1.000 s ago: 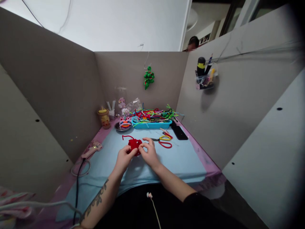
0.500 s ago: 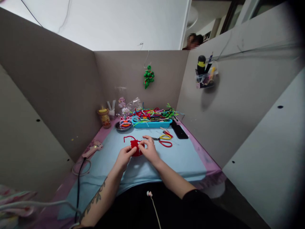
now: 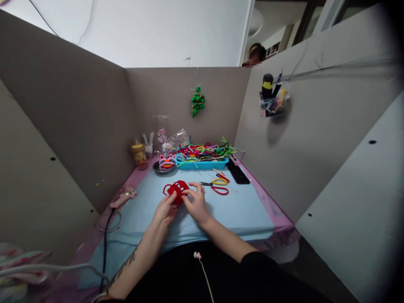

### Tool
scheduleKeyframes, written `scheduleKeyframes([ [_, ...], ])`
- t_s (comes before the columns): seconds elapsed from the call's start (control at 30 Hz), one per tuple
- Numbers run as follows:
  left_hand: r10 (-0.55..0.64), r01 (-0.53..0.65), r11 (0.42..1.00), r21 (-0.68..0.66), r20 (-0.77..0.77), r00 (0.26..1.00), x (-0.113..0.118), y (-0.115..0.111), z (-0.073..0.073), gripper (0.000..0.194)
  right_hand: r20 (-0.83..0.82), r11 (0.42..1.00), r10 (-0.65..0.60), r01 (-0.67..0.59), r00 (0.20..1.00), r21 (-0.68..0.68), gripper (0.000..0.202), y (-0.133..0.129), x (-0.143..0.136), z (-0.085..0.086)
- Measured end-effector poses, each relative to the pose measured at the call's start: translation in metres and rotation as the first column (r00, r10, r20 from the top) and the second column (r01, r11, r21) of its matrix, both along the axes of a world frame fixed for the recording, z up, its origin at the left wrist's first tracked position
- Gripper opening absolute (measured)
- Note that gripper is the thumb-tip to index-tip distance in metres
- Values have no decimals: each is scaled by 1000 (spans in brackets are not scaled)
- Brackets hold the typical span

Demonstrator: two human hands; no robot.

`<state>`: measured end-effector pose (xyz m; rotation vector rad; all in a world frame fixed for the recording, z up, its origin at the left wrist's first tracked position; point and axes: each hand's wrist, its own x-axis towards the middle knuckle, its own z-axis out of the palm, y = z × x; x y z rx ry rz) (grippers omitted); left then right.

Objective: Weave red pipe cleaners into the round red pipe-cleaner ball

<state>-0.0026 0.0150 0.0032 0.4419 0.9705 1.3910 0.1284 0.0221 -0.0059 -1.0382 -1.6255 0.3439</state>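
Note:
A small red cord piece [image 3: 179, 187], knotted or woven with gaps in it, is held above the blue cloth [image 3: 240, 210]. My left hand [image 3: 168, 206] pinches its lower left part between thumb and fingers. At its right edge, my right hand [image 3: 196, 203] has thumb and forefinger pressed together on the same piece, while the other fingers stick out. A loose red cord end loops out to the left. Just right of my right hand lie scissors [image 3: 217, 185] with one yellow and one red handle, blades toward the hand.
Behind stands a blue tray [image 3: 202, 164] heaped with coloured cords, beside a metal dish [image 3: 159, 170] of woven pieces. A black phone [image 3: 239, 175] lies at right; a pink corded tool [image 3: 124, 198] at left. Grey partitions [image 3: 189, 126] enclose the table. A person [image 3: 256, 54] shows beyond.
The red piece has been turned and tilted up, showing its gapped side. Its loose end has swung closer in. My right hand's grip has shifted slightly along the right edge.

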Motion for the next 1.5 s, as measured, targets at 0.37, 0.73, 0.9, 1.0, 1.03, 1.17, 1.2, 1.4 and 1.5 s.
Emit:
scheduleKeyframes([
  [0.37,4,-3,999,36,-6,1000,6,4,-7,17,4,999,34,-34,999,38,16,-1,5,-4],
  [0.73,-5,5,1000,19,-28,1000,7,-5,3,38,52,999,33,-33,998,-1,10,-1,0,-7],
  [0.9,29,-19,995,98,-106,994,9,0,-6,54,134,999,35,-39,990,28,12,-3,0,-16],
  [1.0,98,-85,987,138,-90,991,12,4,-12,52,182,998,28,-37,983,50,11,-6,0,-19],
  [1.03,122,-109,984,143,-83,989,12,5,-13,50,193,998,24,-36,981,59,12,-7,-1,-19],
  [1.17,139,-125,980,157,-78,987,12,5,-14,51,202,995,4,-23,979,93,13,-10,-3,-20],
  [1.2,127,-111,979,171,-89,988,11,5,-13,53,195,995,-1,-19,981,101,14,-10,-4,-21],
  [1.4,108,-47,961,273,-215,971,2,2,-7,59,87,987,-14,0,996,160,12,-5,1,-21],
  [1.5,99,-15,954,301,-267,959,1,2,-6,57,42,988,-44,37,998,149,13,-1,7,-14],
])
